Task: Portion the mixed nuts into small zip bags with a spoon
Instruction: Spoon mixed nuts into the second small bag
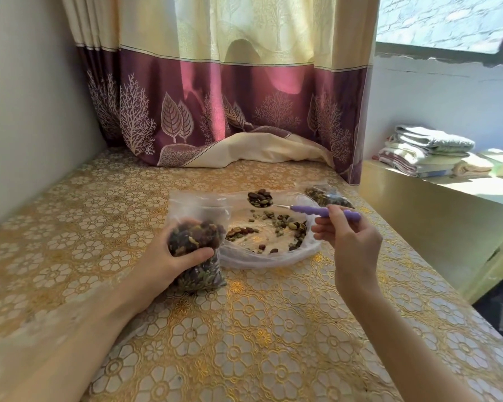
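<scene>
My left hand [172,256] grips a small zip bag [196,245] standing upright on the table, well filled with mixed nuts, its open top rising clear above the fingers. My right hand [350,242] pinches the purple handle of a spoon [311,210]. The spoon's bowl, heaped with nuts [259,199], hangs over the far side of a large clear bag [273,256] lying open on the table. Scattered nuts [285,224] lie thinly inside that large bag. The spoon sits to the right of the small bag's mouth and apart from it.
Another small filled bag [328,196] lies at the back right of the table. The table [244,329] has a gold floral cover, a wall on the left and a curtain [224,111] draped onto its far edge. Folded towels [427,152] rest on a ledge to the right.
</scene>
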